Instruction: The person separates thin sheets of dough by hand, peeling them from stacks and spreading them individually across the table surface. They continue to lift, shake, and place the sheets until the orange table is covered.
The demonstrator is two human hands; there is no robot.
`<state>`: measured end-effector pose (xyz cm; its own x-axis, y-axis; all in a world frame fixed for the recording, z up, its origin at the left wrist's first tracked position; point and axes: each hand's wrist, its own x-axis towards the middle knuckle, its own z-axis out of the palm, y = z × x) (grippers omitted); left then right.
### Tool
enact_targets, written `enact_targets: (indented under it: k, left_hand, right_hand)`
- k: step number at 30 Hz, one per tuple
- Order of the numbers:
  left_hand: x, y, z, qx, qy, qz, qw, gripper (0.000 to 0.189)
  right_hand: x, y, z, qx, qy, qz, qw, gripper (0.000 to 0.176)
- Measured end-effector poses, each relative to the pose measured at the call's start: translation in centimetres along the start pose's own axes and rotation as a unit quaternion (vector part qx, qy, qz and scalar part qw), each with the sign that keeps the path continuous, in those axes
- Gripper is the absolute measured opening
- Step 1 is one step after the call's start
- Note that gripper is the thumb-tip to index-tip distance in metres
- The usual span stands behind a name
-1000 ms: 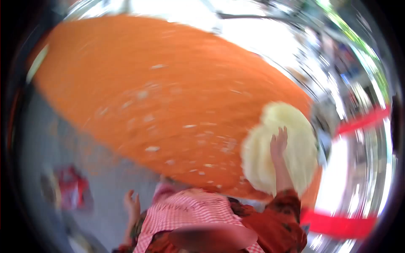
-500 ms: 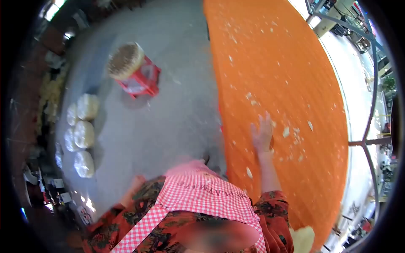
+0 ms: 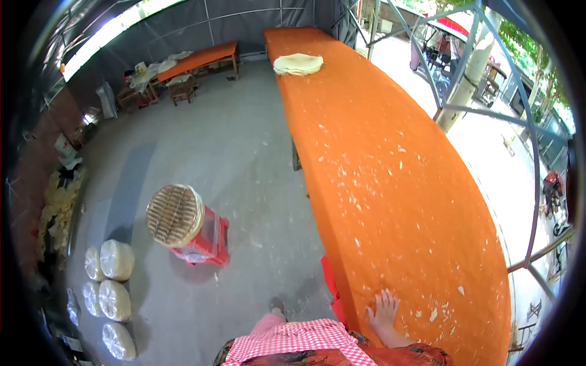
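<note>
right hand (image 3: pixel 383 310) open, fingers spread, palm flat on the orange surface (image 3: pixel 390 183) at its near end, gripping nothing. pale scraps (image 3: pixel 433 315) lie just beside it. left hand out of view.

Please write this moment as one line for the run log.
right hand: open, flat on orange table | left hand: not in view | table: crumbs scattered; pale flat stack at far end

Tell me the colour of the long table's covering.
The covering is orange, flecked with pale crumbs; head view.
</note>
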<state>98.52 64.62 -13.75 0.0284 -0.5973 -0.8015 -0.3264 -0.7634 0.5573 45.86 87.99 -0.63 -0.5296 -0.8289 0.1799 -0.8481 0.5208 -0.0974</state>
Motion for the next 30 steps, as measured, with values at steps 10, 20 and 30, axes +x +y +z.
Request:
enact_targets:
  k: [10, 20, 30]
  left_hand:
    - [20.1, 33.4, 3.8, 0.021, -0.076, 0.133, 0.988, 0.027]
    - [35.9, 69.1, 23.8, 0.209, -0.195, 0.185, 0.940, 0.031]
    - [57.1, 94.7, 33.6, 0.318, -0.235, 0.109, 0.912, 0.038]
  right_hand:
    - [24.3, 4.1, 3.3, 0.070, -0.064, 0.164, 0.982, 0.034]
    - [75.7, -10.5, 15.3, 0.189, 0.127, 0.000, 0.974, 0.037]
    - [87.3, -13.8, 16.5, 0.161, 0.091, 0.085, 0.979, 0.041]
